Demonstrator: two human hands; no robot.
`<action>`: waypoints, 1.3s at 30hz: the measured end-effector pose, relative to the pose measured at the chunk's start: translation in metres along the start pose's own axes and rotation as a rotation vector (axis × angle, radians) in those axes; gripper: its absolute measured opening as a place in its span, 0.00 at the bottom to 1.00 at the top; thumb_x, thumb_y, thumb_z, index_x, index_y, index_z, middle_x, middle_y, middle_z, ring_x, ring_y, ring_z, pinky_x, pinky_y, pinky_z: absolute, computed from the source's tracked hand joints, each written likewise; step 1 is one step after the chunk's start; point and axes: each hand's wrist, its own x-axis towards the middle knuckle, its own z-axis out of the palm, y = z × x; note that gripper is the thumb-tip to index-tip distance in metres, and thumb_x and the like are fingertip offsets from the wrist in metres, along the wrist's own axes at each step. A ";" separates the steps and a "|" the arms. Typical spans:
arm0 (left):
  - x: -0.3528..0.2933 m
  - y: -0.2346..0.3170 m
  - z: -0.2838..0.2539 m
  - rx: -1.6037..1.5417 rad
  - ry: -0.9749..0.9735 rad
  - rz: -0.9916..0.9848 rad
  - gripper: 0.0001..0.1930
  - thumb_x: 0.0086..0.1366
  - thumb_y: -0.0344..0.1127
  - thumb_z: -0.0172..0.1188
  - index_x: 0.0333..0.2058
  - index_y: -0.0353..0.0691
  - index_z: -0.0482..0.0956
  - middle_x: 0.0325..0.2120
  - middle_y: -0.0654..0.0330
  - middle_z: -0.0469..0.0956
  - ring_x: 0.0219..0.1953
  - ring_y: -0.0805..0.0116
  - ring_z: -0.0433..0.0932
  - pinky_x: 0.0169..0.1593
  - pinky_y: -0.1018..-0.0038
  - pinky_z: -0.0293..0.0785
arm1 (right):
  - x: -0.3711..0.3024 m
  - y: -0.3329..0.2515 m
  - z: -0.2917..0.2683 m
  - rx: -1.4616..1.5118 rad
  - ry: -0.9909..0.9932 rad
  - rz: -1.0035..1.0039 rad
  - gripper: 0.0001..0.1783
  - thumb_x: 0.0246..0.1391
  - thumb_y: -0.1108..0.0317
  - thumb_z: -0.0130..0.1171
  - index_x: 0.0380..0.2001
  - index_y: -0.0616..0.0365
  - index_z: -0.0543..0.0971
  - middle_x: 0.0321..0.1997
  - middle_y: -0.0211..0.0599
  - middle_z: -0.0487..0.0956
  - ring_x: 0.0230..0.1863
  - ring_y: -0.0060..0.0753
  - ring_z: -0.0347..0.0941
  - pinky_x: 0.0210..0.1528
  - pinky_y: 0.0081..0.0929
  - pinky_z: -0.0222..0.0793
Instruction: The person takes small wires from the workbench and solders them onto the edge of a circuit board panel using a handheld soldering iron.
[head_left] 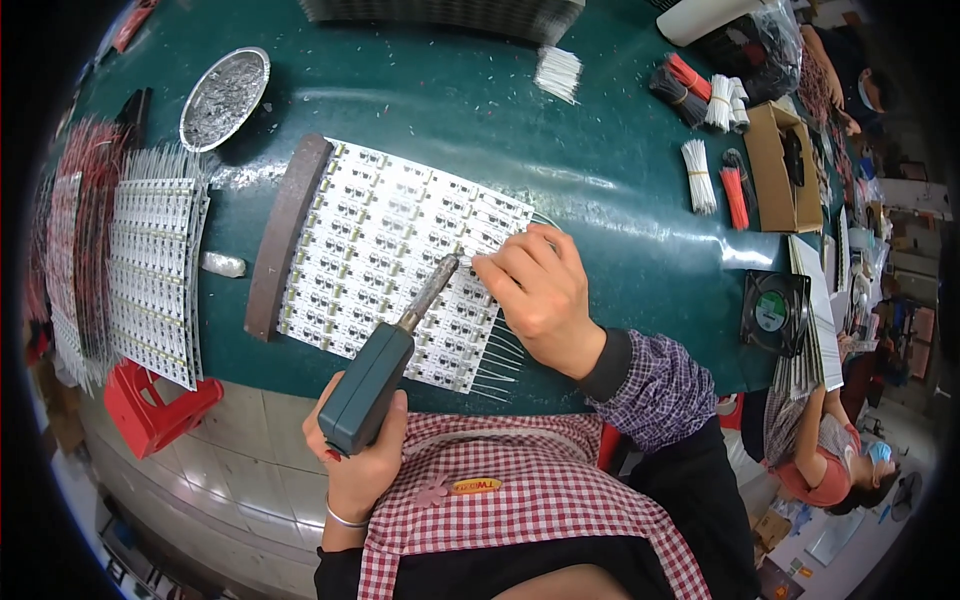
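- Soldering looks to be the step in hand: the left hand [362, 475] grips a dark-green soldering gun [368, 388], its tip at the white rectangular circuit-board panel [365, 225] on the green table [400, 110].
- The right hand [545, 300] bends its fingers beside the tip; whether they pinch a wire cannot be told.
- The next move likely calls for steady alignment at the joint.
- A brown curved bar [287, 240] borders the panel's left edge; the right hand hides part of the opposite edge.
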 end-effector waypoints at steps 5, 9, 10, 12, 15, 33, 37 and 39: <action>0.004 0.005 0.001 -0.026 -0.008 0.000 0.06 0.53 0.21 0.67 0.30 0.30 0.80 0.25 0.58 0.76 0.22 0.68 0.75 0.27 0.75 0.69 | -0.001 0.000 0.002 -0.036 0.016 -0.022 0.13 0.42 0.74 0.59 0.35 0.61 0.81 0.29 0.30 0.74 0.38 0.33 0.74 0.54 0.43 0.68; 0.006 0.008 0.000 0.004 -0.007 0.022 0.05 0.53 0.21 0.67 0.30 0.30 0.80 0.25 0.58 0.76 0.22 0.69 0.74 0.26 0.75 0.68 | -0.001 -0.001 0.002 -0.044 0.007 0.000 0.14 0.40 0.75 0.61 0.36 0.60 0.82 0.29 0.29 0.75 0.37 0.32 0.75 0.54 0.43 0.68; 0.006 0.008 0.000 0.015 -0.009 0.024 0.06 0.53 0.21 0.67 0.30 0.30 0.80 0.26 0.58 0.76 0.22 0.69 0.75 0.26 0.75 0.69 | -0.002 -0.001 0.003 -0.045 0.006 0.001 0.14 0.40 0.75 0.61 0.36 0.60 0.82 0.29 0.29 0.75 0.37 0.32 0.75 0.54 0.43 0.68; 0.002 0.007 -0.001 0.012 0.013 -0.006 0.06 0.53 0.22 0.68 0.31 0.30 0.81 0.27 0.58 0.77 0.23 0.68 0.76 0.28 0.75 0.71 | -0.002 -0.001 0.003 -0.033 0.014 0.006 0.14 0.40 0.75 0.60 0.36 0.60 0.82 0.29 0.29 0.75 0.38 0.32 0.75 0.55 0.43 0.68; -0.012 -0.006 -0.003 0.058 0.067 -0.030 0.09 0.53 0.23 0.69 0.34 0.30 0.82 0.29 0.56 0.80 0.26 0.67 0.79 0.31 0.75 0.74 | -0.003 0.001 0.005 -0.034 0.036 -0.029 0.12 0.43 0.73 0.58 0.35 0.63 0.80 0.29 0.32 0.72 0.38 0.33 0.73 0.54 0.44 0.67; -0.007 0.002 -0.007 0.029 0.013 -0.031 0.09 0.52 0.22 0.68 0.33 0.28 0.81 0.28 0.53 0.80 0.25 0.64 0.80 0.31 0.73 0.75 | -0.007 -0.004 0.005 0.000 0.046 -0.044 0.12 0.42 0.74 0.59 0.34 0.63 0.80 0.28 0.32 0.71 0.36 0.33 0.72 0.49 0.38 0.67; -0.009 0.001 -0.007 0.067 -0.001 -0.006 0.08 0.52 0.21 0.68 0.32 0.28 0.80 0.30 0.53 0.80 0.26 0.64 0.80 0.31 0.73 0.74 | -0.004 -0.004 0.002 0.000 0.025 -0.046 0.12 0.42 0.74 0.59 0.34 0.63 0.80 0.28 0.32 0.71 0.36 0.33 0.72 0.49 0.38 0.67; -0.005 0.005 -0.006 0.055 -0.016 -0.006 0.08 0.52 0.21 0.68 0.32 0.28 0.80 0.30 0.53 0.79 0.26 0.63 0.80 0.30 0.73 0.74 | -0.004 -0.004 0.002 -0.002 0.024 -0.046 0.12 0.42 0.74 0.59 0.34 0.63 0.80 0.28 0.32 0.71 0.36 0.33 0.72 0.49 0.38 0.67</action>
